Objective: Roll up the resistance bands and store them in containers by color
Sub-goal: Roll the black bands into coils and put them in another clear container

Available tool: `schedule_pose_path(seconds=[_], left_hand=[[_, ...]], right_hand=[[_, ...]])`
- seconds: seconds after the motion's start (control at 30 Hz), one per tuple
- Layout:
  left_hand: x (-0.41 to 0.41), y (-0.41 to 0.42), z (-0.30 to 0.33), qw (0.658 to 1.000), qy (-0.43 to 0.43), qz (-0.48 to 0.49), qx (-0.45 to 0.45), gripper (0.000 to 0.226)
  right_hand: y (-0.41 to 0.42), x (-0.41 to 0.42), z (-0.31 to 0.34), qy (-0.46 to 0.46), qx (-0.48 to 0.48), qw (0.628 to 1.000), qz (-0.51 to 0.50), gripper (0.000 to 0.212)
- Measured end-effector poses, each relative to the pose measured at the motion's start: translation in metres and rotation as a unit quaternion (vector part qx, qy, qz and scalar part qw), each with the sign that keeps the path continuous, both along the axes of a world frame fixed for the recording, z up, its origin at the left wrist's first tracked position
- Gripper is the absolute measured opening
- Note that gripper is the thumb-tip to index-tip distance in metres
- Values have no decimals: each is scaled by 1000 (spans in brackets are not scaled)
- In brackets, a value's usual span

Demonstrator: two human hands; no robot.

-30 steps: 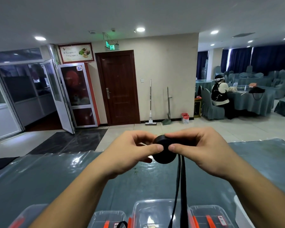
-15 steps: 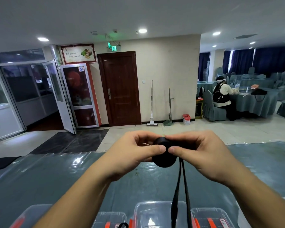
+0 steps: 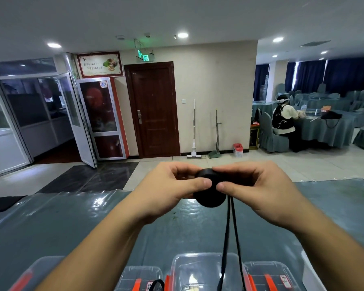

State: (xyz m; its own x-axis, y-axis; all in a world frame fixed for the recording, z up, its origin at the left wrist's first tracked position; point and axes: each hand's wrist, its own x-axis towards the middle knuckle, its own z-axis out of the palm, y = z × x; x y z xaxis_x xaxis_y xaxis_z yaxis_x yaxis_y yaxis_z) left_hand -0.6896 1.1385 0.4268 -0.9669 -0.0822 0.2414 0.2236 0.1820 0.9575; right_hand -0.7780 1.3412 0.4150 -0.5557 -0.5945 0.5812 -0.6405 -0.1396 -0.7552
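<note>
Four clear plastic boxes sit in a row along the near edge of the table (image 3: 51,223), which wears a grey-green cloth under a shiny plastic sheet. The leftmost box (image 3: 33,271) lies under my left forearm, with an orange latch showing. Next to it stands a smaller box (image 3: 142,276), also with an orange latch, and a loop of black band (image 3: 156,284) shows at its lower edge.

My left hand (image 3: 166,192) is raised above the table, its fingers curled, thumb tip pressed against the near face of a black band roll (image 3: 210,189). The roll is a tight round coil, held up in the air between both hands, well above the boxes. My right hand (image 3: 259,190) meets it from the other side: the thumb pinches the front of the roll and the fingers wrap over the top.

Two thin black strands of loose band (image 3: 229,238) hang straight down from the roll. They pass in front of the third box (image 3: 198,267) and run out of the bottom of the view. The fourth box (image 3: 275,276), just beside it on the right, has orange latches and a small label on its lid.

Far across the tiled floor, a seated person (image 3: 284,118) is at a draped round table.
</note>
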Motion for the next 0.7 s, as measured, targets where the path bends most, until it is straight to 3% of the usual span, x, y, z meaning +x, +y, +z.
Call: schedule_pose_path(seconds=[0.17,0.27,0.37,0.47,0.6,0.7], left_hand=[[-4,8,-5,990,13,-1,142,38],[-3,5,-4,993,-12,-13,115,31],[-4,2,2,999,-7,-16,47,20],[-5,4,4,995,11,1,102,27],[-9,8,-3,978,12,14,209,36],[-9,5,-2,986,0,2,165,27]], right_hand=[[-6,-3,-8,-33,-119,992,-36,37],[-4,-3,-6,-12,-82,996,-9,37],[-5,-1,-3,19,-27,999,35,51],[-10,-2,-4,-15,-93,996,-7,36],[-12,-3,-7,-37,-144,988,-43,35],[-7,-7,-2,-30,-100,994,-35,34]])
